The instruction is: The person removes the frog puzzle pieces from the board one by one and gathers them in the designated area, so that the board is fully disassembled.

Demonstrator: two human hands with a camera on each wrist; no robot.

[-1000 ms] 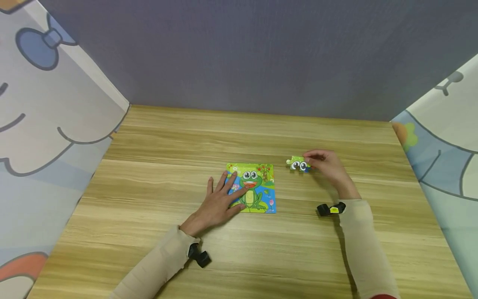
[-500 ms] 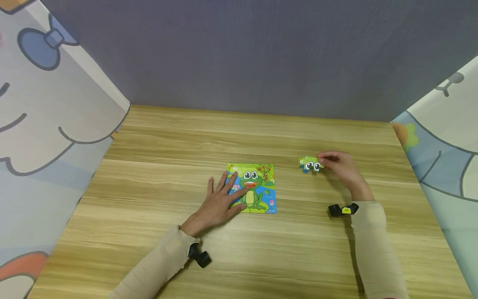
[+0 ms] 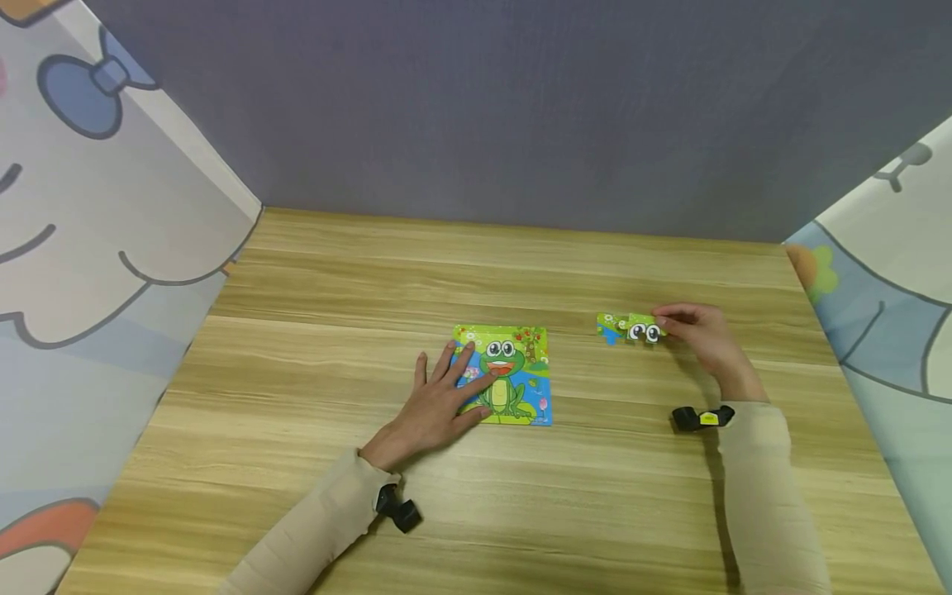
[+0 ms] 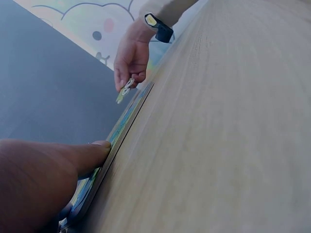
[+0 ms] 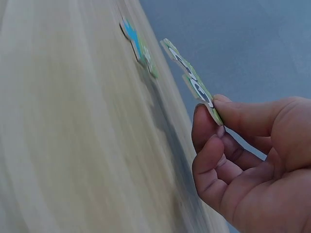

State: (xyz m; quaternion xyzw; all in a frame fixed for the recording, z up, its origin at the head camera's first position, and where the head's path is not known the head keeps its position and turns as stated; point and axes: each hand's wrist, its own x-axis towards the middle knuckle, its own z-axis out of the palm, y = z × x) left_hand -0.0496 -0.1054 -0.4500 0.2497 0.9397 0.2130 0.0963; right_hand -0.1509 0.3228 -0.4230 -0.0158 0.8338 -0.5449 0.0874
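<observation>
Right wrist: thin, notched 2-eyed puzzle piece in right hand.

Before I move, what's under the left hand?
Part of the frog puzzle, plus tabletop. The puzzle's right side shows; the picture area beneath the left hand is covered.

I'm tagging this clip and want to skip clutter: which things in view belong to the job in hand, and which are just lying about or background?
Job, it seems:
frog board, under the left hand
eyes piece, pinched by the right hand
green-and-blue piece, on the table

Background:
black wrist cameras
cartoon-printed walls
gray panel
</observation>
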